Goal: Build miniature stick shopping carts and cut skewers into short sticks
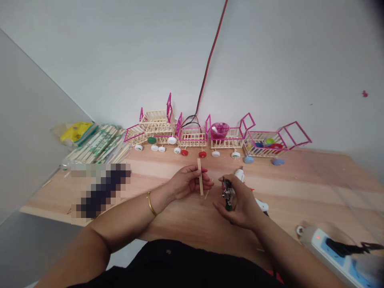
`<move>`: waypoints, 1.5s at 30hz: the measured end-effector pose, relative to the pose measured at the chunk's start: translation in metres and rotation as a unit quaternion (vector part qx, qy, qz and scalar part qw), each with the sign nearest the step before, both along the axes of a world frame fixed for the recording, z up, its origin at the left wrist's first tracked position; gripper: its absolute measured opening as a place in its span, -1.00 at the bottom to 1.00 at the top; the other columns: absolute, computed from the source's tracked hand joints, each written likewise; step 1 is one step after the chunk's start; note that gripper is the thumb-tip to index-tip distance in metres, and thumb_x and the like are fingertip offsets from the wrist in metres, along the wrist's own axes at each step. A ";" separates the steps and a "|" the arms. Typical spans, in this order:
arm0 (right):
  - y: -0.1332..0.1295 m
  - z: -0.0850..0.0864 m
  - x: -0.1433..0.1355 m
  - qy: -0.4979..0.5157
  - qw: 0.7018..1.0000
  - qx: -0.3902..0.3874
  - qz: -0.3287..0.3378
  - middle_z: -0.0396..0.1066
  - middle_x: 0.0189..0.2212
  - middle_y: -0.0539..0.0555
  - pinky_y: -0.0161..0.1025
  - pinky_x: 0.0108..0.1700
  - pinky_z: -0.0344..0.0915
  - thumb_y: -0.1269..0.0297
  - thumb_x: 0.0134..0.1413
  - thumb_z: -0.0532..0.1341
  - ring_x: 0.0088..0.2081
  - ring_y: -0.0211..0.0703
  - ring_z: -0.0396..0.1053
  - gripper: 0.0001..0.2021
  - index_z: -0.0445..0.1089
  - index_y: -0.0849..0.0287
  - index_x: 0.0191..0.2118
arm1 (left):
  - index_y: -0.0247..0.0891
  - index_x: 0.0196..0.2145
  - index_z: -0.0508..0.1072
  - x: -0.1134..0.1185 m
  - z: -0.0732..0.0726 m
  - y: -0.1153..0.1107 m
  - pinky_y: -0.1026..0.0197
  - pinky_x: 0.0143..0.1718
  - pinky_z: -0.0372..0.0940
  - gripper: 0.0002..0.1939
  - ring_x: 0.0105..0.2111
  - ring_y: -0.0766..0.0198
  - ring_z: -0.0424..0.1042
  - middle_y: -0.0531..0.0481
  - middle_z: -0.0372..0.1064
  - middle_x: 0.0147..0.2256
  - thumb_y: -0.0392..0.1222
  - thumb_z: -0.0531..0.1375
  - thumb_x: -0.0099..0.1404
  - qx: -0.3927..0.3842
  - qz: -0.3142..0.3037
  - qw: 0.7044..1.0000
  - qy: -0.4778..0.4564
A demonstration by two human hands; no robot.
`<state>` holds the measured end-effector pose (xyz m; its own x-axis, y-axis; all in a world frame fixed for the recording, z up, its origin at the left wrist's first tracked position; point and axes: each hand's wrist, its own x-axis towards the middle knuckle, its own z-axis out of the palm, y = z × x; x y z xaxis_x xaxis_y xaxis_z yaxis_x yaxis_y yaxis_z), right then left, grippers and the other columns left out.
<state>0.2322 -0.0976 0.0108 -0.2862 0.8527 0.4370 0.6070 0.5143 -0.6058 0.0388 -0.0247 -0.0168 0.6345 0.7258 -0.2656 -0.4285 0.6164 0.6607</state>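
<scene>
My left hand [189, 182] pinches a few short, pale wooden sticks [200, 180], held nearly upright over the table. In my right hand [241, 202] is a dark pair of pliers [228, 193] with metal parts; my fingers cover much of it. The two hands are apart, with the pliers to the right of the sticks. A white glue gun [261, 205] lies on the table behind my right hand, partly hidden by it. Under my left fingers lies a thin stick piece [207, 194].
Along the wall stand several stick-built carts [193, 138] with purple frames and bottle-cap wheels. One carries a purple cup [220, 131]. Wrapped stick bundles [100, 144] and a yellow bag [76, 133] lie at left. A power strip [336, 252] with plugged cords sits at the front right.
</scene>
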 end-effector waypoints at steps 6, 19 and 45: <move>0.000 -0.004 0.000 -0.004 1.000 -0.028 -0.003 0.27 -0.31 0.05 -0.16 -0.28 0.34 0.25 -0.10 0.27 -0.32 -0.14 0.32 -0.57 0.15 0.14 -0.08 | -0.39 -0.25 0.41 0.001 -0.002 0.001 0.22 -0.39 0.34 -0.81 -0.52 0.31 0.44 0.01 0.37 -0.50 -0.27 0.25 0.18 0.005 0.007 1.000 0.009; 0.001 -0.003 -0.002 -0.038 0.997 -0.058 0.023 0.30 -0.25 0.10 -0.09 -0.21 0.32 0.22 -0.07 0.27 -0.24 -0.06 0.32 -0.60 0.16 0.10 -0.09 | -0.37 -0.26 0.42 0.000 -0.002 -0.001 0.15 -0.30 0.39 -0.65 -0.45 0.30 0.47 0.00 0.41 -0.40 -0.18 0.39 0.04 0.017 0.007 0.999 0.029; -0.001 0.001 0.002 -0.025 1.000 -0.014 0.007 0.27 -0.25 0.09 -0.14 -0.21 0.31 0.22 -0.06 0.28 -0.25 -0.10 0.29 -0.55 0.12 0.13 -0.06 | -0.24 -0.09 0.49 -0.006 0.016 -0.008 0.24 -0.18 0.24 -0.72 -0.25 0.27 0.35 -0.09 0.37 -0.27 -0.18 0.04 0.37 0.542 0.054 0.759 0.357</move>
<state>0.2342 -0.0984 0.0118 -0.3179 0.8607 0.3976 0.6297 0.5052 -0.5901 0.0325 -0.0326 -0.0012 0.5309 0.8013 0.2757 0.2678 -0.4673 0.8426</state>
